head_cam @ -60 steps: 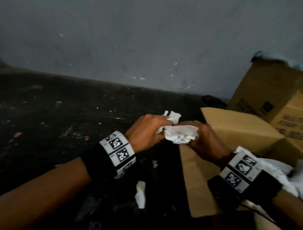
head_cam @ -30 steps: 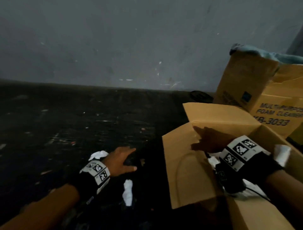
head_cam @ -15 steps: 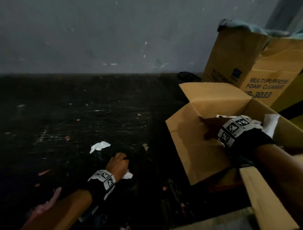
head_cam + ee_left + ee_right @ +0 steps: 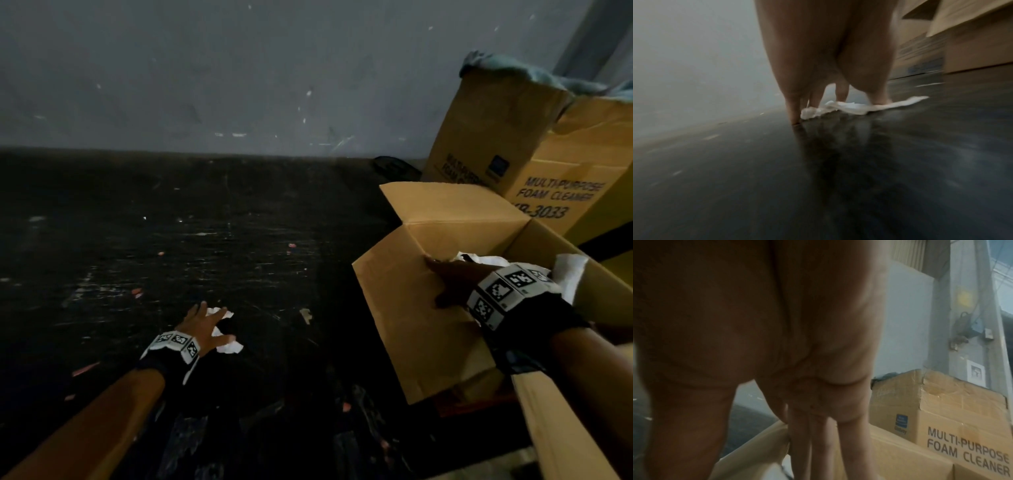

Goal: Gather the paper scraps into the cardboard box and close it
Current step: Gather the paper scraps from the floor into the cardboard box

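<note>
Pressing left grip (image 4: 202, 329), spread open and flat, onto white paper scrap (image 4: 229, 347) on dark floor (image 4: 239, 240), resting right grip (image 4: 452, 284), straight and unclenched, on open cardboard box (image 4: 394, 308) wall, more paper scraps (image 4: 479, 257) inside box

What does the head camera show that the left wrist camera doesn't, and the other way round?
Head only: the right hand resting on the open box, with white paper inside it. Left wrist only: a floor-level look at fingers planted on the floor and paper scrap. Both: the left hand, that scrap, the floor, the printed carton.
</note>
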`<state>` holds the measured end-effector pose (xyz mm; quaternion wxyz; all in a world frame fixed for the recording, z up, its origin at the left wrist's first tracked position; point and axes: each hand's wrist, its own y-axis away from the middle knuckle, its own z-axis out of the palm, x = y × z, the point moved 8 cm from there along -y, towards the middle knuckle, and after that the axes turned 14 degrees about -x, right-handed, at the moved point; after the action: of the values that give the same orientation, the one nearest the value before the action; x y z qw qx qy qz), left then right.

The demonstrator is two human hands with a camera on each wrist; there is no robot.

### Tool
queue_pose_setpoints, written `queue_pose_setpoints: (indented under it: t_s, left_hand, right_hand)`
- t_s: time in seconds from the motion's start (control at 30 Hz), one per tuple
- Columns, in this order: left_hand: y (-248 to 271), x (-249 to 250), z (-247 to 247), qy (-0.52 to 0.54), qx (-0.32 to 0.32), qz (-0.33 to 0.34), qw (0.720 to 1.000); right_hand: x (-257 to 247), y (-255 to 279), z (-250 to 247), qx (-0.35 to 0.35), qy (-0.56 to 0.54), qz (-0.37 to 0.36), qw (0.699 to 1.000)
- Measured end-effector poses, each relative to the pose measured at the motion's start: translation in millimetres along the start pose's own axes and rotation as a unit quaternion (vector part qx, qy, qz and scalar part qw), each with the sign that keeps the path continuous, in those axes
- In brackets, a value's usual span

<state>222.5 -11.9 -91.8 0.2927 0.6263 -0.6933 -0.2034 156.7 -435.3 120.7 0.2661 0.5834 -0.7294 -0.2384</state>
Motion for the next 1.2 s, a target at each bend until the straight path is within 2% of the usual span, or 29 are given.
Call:
queue_pose_setpoints:
  t_s: [0.13, 0.2, 0.37, 0.43, 0.5, 0.53, 0.63, 0.73, 0.8, 0.9, 1.0, 1.07, 1.13, 1.2]
  left_hand:
    - [7, 31, 9, -0.125, 0.08, 0.031, 0.988]
    - [9, 37, 17, -0.154, 0.098, 0.036, 0.983]
    - [22, 45, 10, -0.109, 0.085, 0.03, 0.99]
    - [36, 60, -1, -0.066, 0.082, 0.051, 0.993]
    - [54, 83, -25, -0.006, 0.137, 0.098, 0.986]
    - [65, 97, -40, 0.031, 0.179, 0.133, 0.974]
    - [113, 150, -88, 0.125, 0.3, 0.239, 0.915]
    - [156, 227, -125, 0.138, 0.345, 0.309, 0.875]
    - [177, 287, -141, 0.138, 0.358, 0.335, 0.861]
    - [192, 378, -152, 0.113, 0.349, 0.337, 0.867]
    - [188, 464, -152, 0.053, 0.32, 0.328, 0.887]
    - [181, 510, -149, 0.029, 0.293, 0.292, 0.91]
    - [165, 541, -137, 0.002, 0.228, 0.248, 0.941]
    - [145, 565, -121, -0.013, 0.143, 0.237, 0.961]
  right_hand:
    - [2, 2, 0, -0.011, -0.034, -0.02, 0.999]
    - [5, 2, 0, -0.011, -0.054, -0.032, 0.998]
    - [16, -6, 1, -0.014, -0.098, -0.071, 0.993]
    - [17, -10, 0, -0.014, -0.1, -0.08, 0.992]
    - [18, -11, -7, 0.0, -0.077, -0.097, 0.992]
    - [19, -8, -13, 0.009, -0.063, -0.104, 0.993]
    - [27, -3, -29, 0.034, -0.03, -0.148, 0.988]
    - [51, -6, -39, 0.059, 0.01, -0.18, 0.982]
    - [76, -9, -45, 0.07, 0.005, -0.205, 0.976]
    - [118, -13, -50, 0.066, 0.012, -0.242, 0.968]
    - [158, -10, -51, 0.094, 0.024, -0.263, 0.96]
    - [184, -19, -52, 0.073, 0.006, -0.254, 0.964]
    - [203, -31, -59, 0.062, -0.033, -0.25, 0.966]
    - [216, -46, -63, 0.067, -0.022, -0.261, 0.963]
